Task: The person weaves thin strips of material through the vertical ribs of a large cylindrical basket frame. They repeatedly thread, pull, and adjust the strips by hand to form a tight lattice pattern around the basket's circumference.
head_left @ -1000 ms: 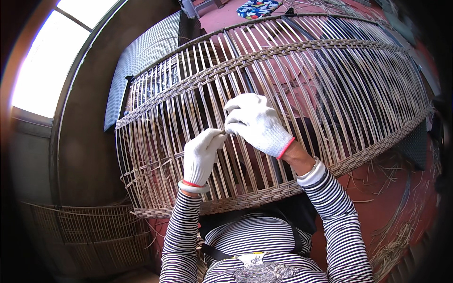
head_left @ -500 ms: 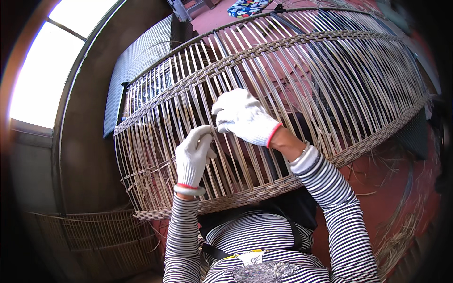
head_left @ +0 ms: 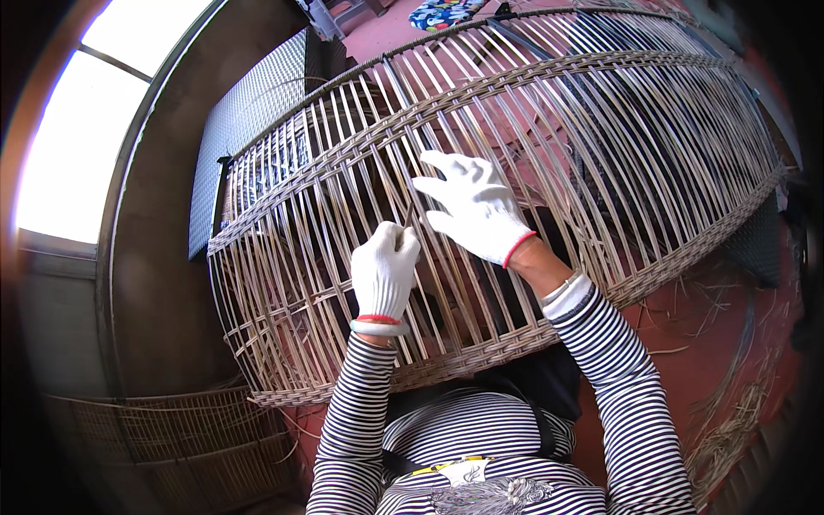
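Observation:
A large curved wicker panel lies in front of me, with long thin stakes and woven bands across it. My left hand, in a white knitted glove, is closed at the panel's left middle. A thin wicker strand shows at its fingertips; the rest of that strand is hard to follow among the stakes. Just to the right and a little farther away, my right hand, gloved too, is open over the stakes with its fingers spread. A partial woven row crosses the stakes left of my left hand.
Behind the panel at the left stands a grey woven-surface piece. Another slatted wicker panel is at the lower left. Loose wicker scraps lie on the red floor at right. A colourful patterned cushion is at the top.
My left hand has moved right and turned, its fingers now closed into a fist. My right hand has shifted right, and its bent fingers have spread open.

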`<state>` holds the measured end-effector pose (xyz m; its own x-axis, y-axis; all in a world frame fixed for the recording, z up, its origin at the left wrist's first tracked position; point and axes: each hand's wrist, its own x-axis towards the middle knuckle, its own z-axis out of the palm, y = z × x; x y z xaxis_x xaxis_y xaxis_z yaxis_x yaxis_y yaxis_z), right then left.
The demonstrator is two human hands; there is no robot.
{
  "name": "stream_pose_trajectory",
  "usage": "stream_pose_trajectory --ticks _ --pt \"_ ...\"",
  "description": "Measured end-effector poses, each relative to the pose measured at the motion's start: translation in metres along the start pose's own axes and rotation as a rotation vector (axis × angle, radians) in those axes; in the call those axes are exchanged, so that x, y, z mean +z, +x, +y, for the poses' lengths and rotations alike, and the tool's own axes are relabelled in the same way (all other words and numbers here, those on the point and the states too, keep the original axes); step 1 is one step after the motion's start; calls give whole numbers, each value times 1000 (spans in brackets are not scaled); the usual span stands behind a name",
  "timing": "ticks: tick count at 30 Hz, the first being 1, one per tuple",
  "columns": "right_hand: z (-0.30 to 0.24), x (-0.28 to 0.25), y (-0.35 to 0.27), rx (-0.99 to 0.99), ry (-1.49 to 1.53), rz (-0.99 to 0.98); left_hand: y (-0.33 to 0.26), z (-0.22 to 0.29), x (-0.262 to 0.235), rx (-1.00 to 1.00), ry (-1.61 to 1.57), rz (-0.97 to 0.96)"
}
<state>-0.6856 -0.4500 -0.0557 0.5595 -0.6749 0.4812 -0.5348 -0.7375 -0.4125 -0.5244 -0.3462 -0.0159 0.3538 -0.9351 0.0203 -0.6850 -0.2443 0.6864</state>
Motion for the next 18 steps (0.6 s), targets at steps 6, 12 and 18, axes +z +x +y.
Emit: stream_pose_trajectory --ticks 6,12,18 --pt "3 -26 4 -20 269 -190 -4 6 -18 101 -34 -172" --pt "11 -64 -14 -91 25 182 -1 24 -13 501 253 222" --pt "25 -54 -9 3 -63 103 13 28 24 74 -165 -90"
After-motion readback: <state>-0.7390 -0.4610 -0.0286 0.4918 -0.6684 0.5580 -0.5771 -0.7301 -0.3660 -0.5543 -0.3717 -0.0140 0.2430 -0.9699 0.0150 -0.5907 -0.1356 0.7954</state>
